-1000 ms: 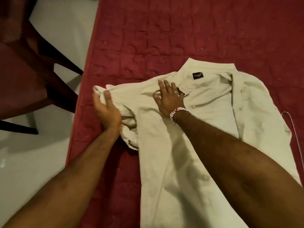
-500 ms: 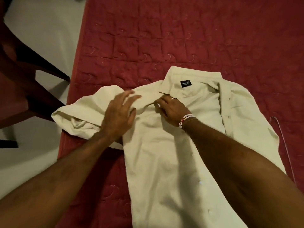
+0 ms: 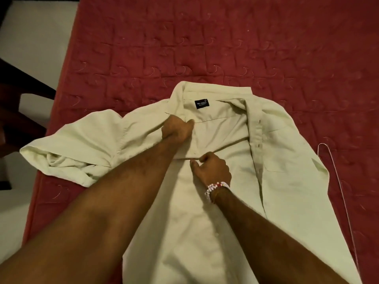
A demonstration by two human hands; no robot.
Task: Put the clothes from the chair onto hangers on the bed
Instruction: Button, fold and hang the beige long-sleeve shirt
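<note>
While the cream shirt [image 3: 276, 181] lies face up on the red quilted bed [image 3: 205, 48], collar [image 3: 211, 93] away from the person and its dark label [image 3: 201, 104] showing, both hands work at its open front. The left hand [image 3: 177, 130] has its fingers curled into the left front panel just below the collar. The right hand [image 3: 211, 169], a beaded bracelet [image 3: 217, 186] at its wrist, pinches the edge of that same panel a little lower down. So both hands are closed on cloth, neither one free.

The step in hand looks like opening and spreading the shirt front, so that the neck and shoulders are laid bare for a hanger. The thin wire hanger [image 3: 336, 177] lies on the bed along the shirt's right side, close against the cloth (whether part of it runs underneath I cannot tell). Nothing is threaded into the shirt yet.

The next move probably calls for one hand, most likely the right as the nearer, to let go and fetch the hanger. The other would hold the front open so that the wire shoulders can slide in under the collar. The left sleeve [image 3: 67, 152] is bunched at the bed's edge beside the dark chair [image 3: 16, 111], and may need smoothing so that the shoulder seats cleanly.
</note>
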